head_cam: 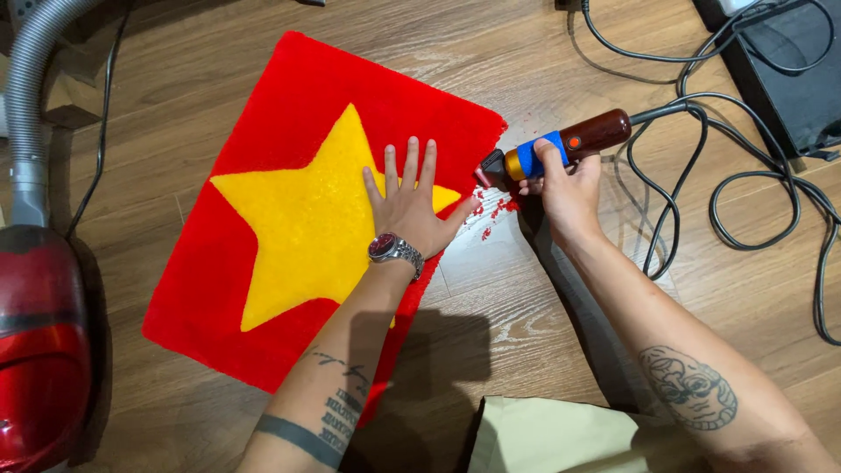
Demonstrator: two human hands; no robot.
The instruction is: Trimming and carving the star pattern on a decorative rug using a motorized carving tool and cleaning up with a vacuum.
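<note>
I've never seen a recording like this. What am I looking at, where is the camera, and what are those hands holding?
There is no machine here, only a person. The one picture comes from a camera worn on the head, looking down at a wooden floor. The left hand lies flat on a red rug with a yellow star. The right hand holds a corded electric trimmer at the rug's edge, beside red fluff. A red vacuum cleaner stands left; black cables coil right.

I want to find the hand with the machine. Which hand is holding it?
The right hand grips the corded trimmer at the red rug's edge. The left hand, wearing a wristwatch, lies flat on the rug.
</note>
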